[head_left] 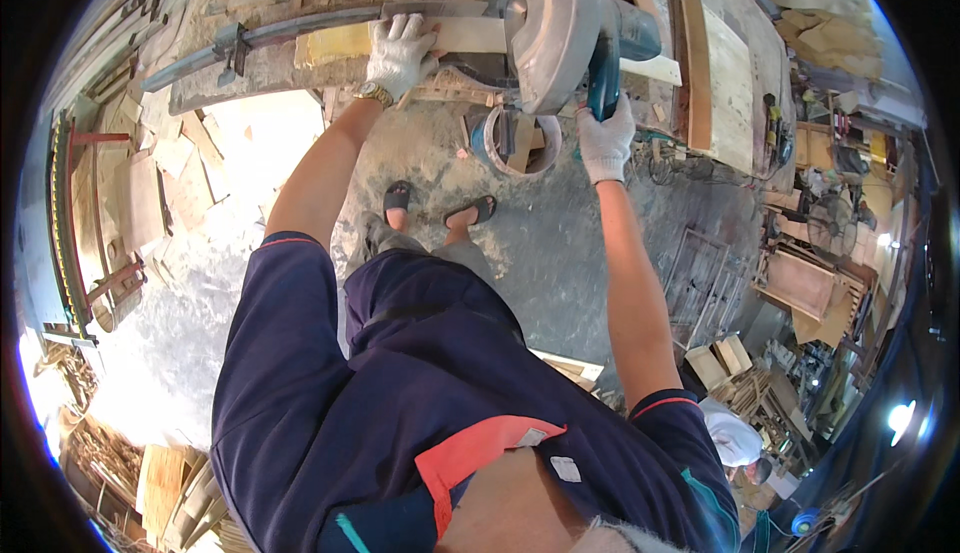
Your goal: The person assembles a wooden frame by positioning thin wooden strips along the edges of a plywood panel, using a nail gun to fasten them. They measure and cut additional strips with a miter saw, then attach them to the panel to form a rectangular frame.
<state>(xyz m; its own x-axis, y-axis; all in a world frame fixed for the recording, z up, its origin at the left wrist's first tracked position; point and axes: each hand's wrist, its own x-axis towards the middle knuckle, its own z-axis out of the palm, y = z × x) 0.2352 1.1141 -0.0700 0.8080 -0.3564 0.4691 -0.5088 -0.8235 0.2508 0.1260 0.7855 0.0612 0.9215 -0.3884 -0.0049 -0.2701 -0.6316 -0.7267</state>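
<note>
A mitre saw with a big grey blade guard [548, 28] stands at the top centre. My right hand [606, 140], in a white knitted glove, is wrapped round its teal handle [604, 81]. To the left of the blade guard, a pale wooden strip [335, 45] lies along the saw's long metal fence [290, 28]. My left hand [400, 58], gloved too, lies on the strip with its fingers stretched toward the fence. A small dark clamp-like stop [229, 48] sits on the fence further left. The guard hides the cutting edge.
Below the saw stands a round white bucket [490, 138] of wood offcuts, close to my feet. Long boards [728, 83] lie on the bench at right. Sheet offcuts [195, 153] are at left. A person in a white top [732, 435] is at the lower right.
</note>
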